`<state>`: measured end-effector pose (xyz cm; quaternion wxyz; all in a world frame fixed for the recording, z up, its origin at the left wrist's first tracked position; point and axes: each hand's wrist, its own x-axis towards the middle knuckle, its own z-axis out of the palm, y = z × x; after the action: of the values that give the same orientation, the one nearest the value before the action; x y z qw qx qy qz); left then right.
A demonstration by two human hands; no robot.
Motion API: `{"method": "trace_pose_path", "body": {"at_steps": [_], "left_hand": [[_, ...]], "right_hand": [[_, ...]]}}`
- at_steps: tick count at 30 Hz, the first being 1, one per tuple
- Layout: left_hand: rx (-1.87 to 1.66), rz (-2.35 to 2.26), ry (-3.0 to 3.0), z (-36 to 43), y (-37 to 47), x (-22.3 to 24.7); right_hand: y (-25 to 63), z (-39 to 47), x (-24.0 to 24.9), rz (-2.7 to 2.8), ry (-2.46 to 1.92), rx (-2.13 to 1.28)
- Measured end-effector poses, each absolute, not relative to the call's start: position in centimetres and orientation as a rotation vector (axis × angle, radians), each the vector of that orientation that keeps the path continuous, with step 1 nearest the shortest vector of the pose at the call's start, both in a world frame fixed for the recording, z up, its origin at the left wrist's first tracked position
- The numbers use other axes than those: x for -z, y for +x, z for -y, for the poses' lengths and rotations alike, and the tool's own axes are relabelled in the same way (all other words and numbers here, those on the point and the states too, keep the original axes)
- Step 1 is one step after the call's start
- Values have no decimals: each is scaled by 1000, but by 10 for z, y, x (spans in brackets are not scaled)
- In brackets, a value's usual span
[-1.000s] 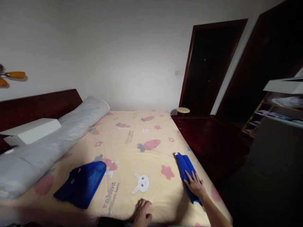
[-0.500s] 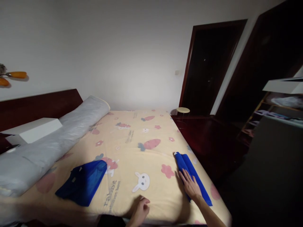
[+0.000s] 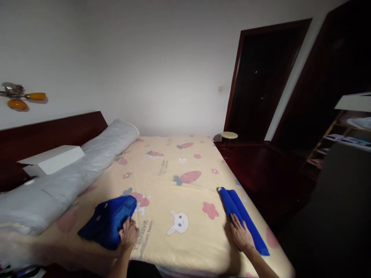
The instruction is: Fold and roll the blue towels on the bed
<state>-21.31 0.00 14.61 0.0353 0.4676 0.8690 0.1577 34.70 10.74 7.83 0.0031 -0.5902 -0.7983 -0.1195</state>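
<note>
Resting with spread right hand [image 3: 242, 233] on long blue cloth [image 3: 239, 208] by bed [image 3: 162, 200] edge, perhaps to hold it flat. With curled left hand [image 3: 129, 231], touching wider blue cloth [image 3: 107, 222] at left; cannot tell if pinching.

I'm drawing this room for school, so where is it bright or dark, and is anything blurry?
In the head view, the wall glows near its middle and the door is nearly black; in the head view, a shadow lies on the bed beside the right grip; in the head view, the left blue cloth looks darker than the right one, and the bottom-left corner looks smeared.
</note>
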Motion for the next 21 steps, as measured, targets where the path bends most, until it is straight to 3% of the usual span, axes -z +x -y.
{"method": "trace_pose_path", "body": {"at_steps": [5, 21], "left_hand": [[-119, -2649, 1212, 23, -264, -138], [-465, -2695, 1114, 21, -300, -139]], "right_hand": [[345, -105, -74, 2477, -1807, 320], [407, -96, -107, 2278, -1811, 169]]}}
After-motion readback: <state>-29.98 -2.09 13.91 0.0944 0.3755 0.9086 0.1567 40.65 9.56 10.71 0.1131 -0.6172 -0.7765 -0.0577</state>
